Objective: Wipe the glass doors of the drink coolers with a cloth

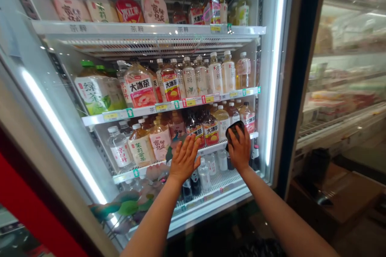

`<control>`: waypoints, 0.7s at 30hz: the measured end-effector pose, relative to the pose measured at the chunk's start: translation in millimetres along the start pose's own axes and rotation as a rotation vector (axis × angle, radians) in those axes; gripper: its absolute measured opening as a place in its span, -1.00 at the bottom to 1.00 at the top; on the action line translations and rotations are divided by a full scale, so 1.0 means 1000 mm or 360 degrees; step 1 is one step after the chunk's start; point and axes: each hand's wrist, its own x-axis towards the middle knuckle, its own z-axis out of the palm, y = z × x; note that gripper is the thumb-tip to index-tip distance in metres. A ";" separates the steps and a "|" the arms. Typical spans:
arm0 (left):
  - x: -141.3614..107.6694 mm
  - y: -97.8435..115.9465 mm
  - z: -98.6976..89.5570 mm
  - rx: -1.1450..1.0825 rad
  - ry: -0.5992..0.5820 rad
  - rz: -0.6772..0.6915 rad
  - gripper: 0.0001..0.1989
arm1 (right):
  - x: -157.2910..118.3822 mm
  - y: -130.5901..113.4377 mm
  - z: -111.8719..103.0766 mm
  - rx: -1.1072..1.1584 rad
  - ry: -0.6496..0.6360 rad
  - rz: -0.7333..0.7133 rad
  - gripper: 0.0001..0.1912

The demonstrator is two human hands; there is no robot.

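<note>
A glass-fronted drinks cooler with lit edges holds bottles on several shelves. My left hand (184,158) lies flat, fingers spread, against the glass in front of the third shelf, with nothing in it. To its right, my right hand (239,148) has its fingers over a black object (234,130), which looks like a cup-shaped piece on the glass; its exact kind is unclear. Behind the hands stand dark-tea bottles (211,130) and a pale-labelled bottle (222,122). Leaf-shaped colours (129,207) show on the lower left of the glass.
Bottles line the middle shelf edge (144,111) and top shelf edge (157,29). A red strip (36,209) runs along the lower left. At the right are a dark upright frame (301,68), shelves of packaged goods (340,100) and a cardboard box (346,192).
</note>
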 end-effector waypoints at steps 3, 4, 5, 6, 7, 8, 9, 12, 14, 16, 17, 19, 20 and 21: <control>0.002 0.000 -0.001 0.0009 0.0026 0.0003 -0.15 | -0.034 -0.001 -0.001 -0.0057 0.0072 0.0217 -0.25; 0.002 0.000 -0.002 0.0010 0.0035 0.0005 -0.15 | -0.041 -0.005 -0.001 -0.0070 0.0022 0.0179 -0.23; 0.002 0.000 -0.002 0.0008 0.0041 0.0005 -0.16 | -0.044 -0.008 -0.002 -0.0072 -0.0058 0.0090 -0.21; 0.003 0.000 -0.002 0.0002 0.0042 0.0005 -0.16 | -0.040 -0.009 -0.004 -0.0064 -0.0148 -0.0027 -0.18; 0.003 0.000 -0.002 -0.0007 0.0040 0.0002 -0.16 | -0.031 -0.008 -0.005 -0.0049 -0.0220 -0.0138 -0.16; 0.003 0.000 -0.002 -0.0015 0.0037 -0.0001 -0.16 | -0.018 -0.005 -0.006 -0.0035 -0.0261 -0.0216 -0.15; 0.003 -0.001 -0.001 -0.0021 0.0035 -0.0006 -0.16 | -0.003 0.002 -0.007 -0.0026 -0.0263 -0.0244 -0.15; 0.003 -0.002 0.000 -0.0022 0.0059 -0.0006 -0.17 | 0.032 0.028 -0.008 -0.0039 -0.0087 -0.0053 -0.21; 0.003 -0.002 0.001 -0.0025 0.0082 0.0005 -0.17 | 0.031 0.039 -0.004 -0.0056 0.0088 0.0167 -0.29; 0.004 -0.003 0.000 -0.0037 0.0087 0.0016 -0.16 | 0.012 0.037 0.001 -0.0079 0.0252 0.0343 -0.34; 0.005 -0.003 0.000 -0.0045 0.0083 0.0021 -0.16 | 0.001 0.032 0.003 -0.0092 0.0295 0.0390 -0.34; 0.005 -0.004 -0.002 -0.0068 0.0067 0.0032 -0.15 | -0.013 0.019 0.006 -0.0110 0.0246 0.0367 -0.33; 0.006 -0.005 -0.002 -0.0080 0.0058 0.0035 -0.15 | -0.013 0.014 0.006 -0.0112 0.0155 0.0306 -0.31; 0.006 -0.005 -0.003 -0.0090 0.0049 0.0034 -0.15 | -0.009 0.013 0.005 -0.0109 0.0051 0.0230 -0.28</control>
